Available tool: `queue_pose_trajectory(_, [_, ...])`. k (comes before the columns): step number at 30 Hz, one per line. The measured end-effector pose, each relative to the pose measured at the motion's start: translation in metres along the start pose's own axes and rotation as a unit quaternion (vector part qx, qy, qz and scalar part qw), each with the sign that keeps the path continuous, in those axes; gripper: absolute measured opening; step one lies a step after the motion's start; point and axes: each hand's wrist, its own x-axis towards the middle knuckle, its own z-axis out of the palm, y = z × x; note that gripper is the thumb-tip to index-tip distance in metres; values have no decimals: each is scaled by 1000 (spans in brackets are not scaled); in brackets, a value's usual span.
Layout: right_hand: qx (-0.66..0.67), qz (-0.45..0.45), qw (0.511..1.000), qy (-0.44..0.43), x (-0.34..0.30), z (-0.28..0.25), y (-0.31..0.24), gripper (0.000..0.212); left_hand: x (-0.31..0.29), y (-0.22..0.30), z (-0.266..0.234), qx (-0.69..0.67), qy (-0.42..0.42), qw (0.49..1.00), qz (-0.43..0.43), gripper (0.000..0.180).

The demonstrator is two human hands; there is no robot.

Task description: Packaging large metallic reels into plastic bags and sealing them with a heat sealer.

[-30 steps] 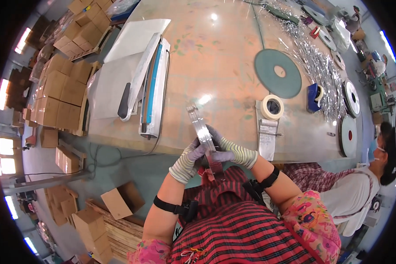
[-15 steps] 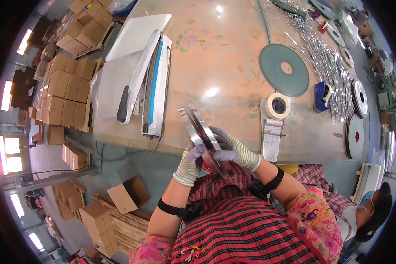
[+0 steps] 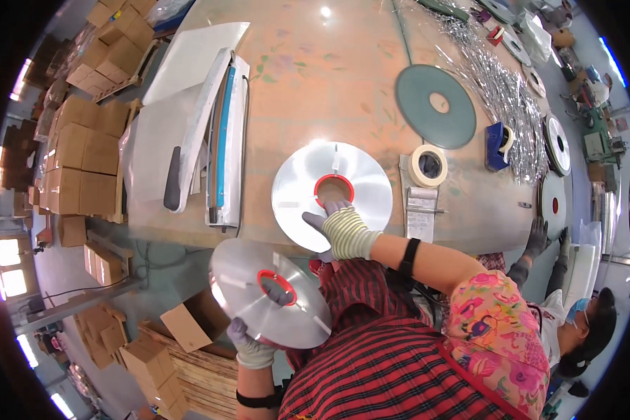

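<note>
Just beyond and under my right hand, the right reel appears to lie face up at the table's near edge, round with no long axis; my fingertips meet its red core, thumb spread apart on the silver, and whether they grip I cannot tell. To that hand's left and nearer my body, my left hand pinches the left reel by its lower rim, tilted, floor behind it. Right of my right hand lie the tape roll and green disc.
</note>
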Motion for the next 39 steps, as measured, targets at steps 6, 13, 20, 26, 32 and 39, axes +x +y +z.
queue_pose_trajectory(6, [-97,-24,995,31,12,57,12,87,-3,13,9,8,-176,982,66,68])
queue_pose_trajectory(13, [3,9,997,73,4,24,9,95,6,21,-1,42,-109,992,49,71])
queue_pose_trajectory(20, [67,-287,950,-104,-57,-58,-43,128,63,11,52,14,-138,990,-31,91])
queue_pose_trajectory(26, [40,-308,946,-96,-62,-69,-38,118,112,-13,59,-140,-307,921,-194,98])
queue_pose_trajectory(32, [51,-174,982,-47,-35,-65,-25,102,162,-30,17,-26,-145,969,-200,99])
queue_pose_trajectory(39, [-167,-105,979,44,5,0,16,89,125,-62,-57,-2,40,980,-193,84])
